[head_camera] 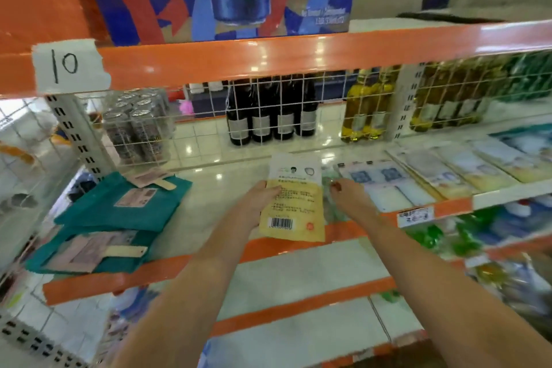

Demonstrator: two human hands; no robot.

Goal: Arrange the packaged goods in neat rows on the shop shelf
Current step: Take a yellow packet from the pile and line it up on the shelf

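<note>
**Flat packet held over the shelf gap, ready to start a row**

The left hand [257,203] clamps the yellow-and-white packet [294,197] by its left edge, barcode toward the wearer, above the shelf [209,185], probably to lay it square in the bare stretch. The right hand [348,193] rests fingers-down on a clear-wrapped item [330,188] just beside it; whether it grips is hard to tell. Further right, flat packets [466,167] lie in overlapping rows. Teal packs [116,218] are stacked at left.
</note>
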